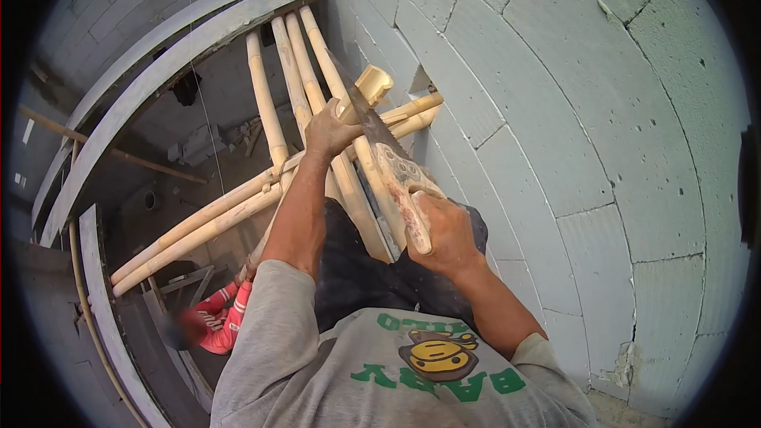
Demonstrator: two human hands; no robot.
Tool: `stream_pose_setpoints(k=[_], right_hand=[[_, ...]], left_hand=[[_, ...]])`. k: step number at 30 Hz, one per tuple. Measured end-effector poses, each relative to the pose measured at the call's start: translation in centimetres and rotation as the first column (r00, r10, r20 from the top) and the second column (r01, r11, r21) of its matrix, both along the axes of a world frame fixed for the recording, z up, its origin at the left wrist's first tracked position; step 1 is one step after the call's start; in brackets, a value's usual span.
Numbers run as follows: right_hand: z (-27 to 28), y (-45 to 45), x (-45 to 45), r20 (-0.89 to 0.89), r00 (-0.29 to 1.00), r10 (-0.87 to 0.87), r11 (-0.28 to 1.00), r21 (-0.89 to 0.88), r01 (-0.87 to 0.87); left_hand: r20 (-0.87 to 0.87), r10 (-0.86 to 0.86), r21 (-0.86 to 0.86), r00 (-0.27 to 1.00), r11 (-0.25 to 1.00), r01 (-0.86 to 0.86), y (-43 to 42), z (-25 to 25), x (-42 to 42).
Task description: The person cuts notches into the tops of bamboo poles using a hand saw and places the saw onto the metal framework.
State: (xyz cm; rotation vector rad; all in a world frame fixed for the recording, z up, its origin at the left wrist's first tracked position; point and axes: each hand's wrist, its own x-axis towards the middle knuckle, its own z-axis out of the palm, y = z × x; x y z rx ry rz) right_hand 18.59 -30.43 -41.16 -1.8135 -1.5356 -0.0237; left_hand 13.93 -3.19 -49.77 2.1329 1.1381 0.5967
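Observation:
My right hand (445,236) is wrapped round the worn, pale handle of a hand saw (396,178). Its dark blade points up and to the left, lying across a short bamboo piece (374,84) with a hollow, split-looking end. My left hand (328,130) is closed on that bamboo piece, just left of the blade. Beneath both hands, several long bamboo poles (268,103) run away from me. Two more poles (186,239) cross under them, with their right ends at the block wall. How deep the blade sits in the bamboo I cannot make out.
A grey block wall (555,87) rises close on my right. Long grey boards (198,28) curve along the far and left sides. Far below lies a floor with loose blocks (194,147). A person in a red top (226,321) is lower left, beneath the poles.

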Motion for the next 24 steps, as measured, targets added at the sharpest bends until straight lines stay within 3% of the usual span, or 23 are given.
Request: stream_pose_setpoints(k=[3,6,8,10,15,18,20,21,24], right_hand=[[-0.2,-6.7,-1.9,-0.026,1.0,0.007,1.0,0.005,-0.007],[-0.5,-2.3,-0.4,0.044,0.998,0.034,0.997,0.066,-0.037],[-0.7,4.5,0.8,0.009,1.0,0.0,0.997,-0.073,0.0],[-0.2,6.0,0.5,0.021,0.999,-0.025,0.998,-0.053,0.026],[-0.8,-4.6,-0.8,0.041,0.999,0.017,1.0,-0.015,-0.016],[-0.8,-5.4,-1.0,0.067,0.997,0.045,0.987,0.15,-0.055],[-0.4,0.5,0.7,0.033,0.999,0.005,0.998,-0.06,-0.003],[0.4,3.9,0.9,0.012,1.0,-0.015,0.985,-0.169,0.017],[-0.3,5.0,0.2,0.006,0.998,-0.063,0.992,-0.113,0.063]], left_hand=[[-0.017,-0.062,-0.044,0.998,0.997,0.061,-0.1,0.3,-0.4],[0.003,-0.034,-0.016,0.999,0.999,0.034,-0.4,0.1,-0.3],[-0.041,-0.033,-0.046,0.999,0.998,0.031,0.2,-0.5,-0.4],[0.015,-0.033,-0.046,0.999,0.998,0.034,1.0,-0.9,0.3],[-0.036,-0.075,-0.071,0.997,0.995,0.072,-0.4,-0.8,-0.6],[-0.007,-0.032,-0.049,0.999,0.998,0.031,-0.1,0.3,-0.2],[-0.023,-0.025,-0.064,0.999,0.998,0.023,-0.8,0.3,-0.3],[0.001,0.068,-0.031,0.998,0.997,-0.068,-0.9,-0.1,-0.1],[0.061,-0.007,-0.061,0.998,0.998,0.011,-0.3,-0.2,0.0]])
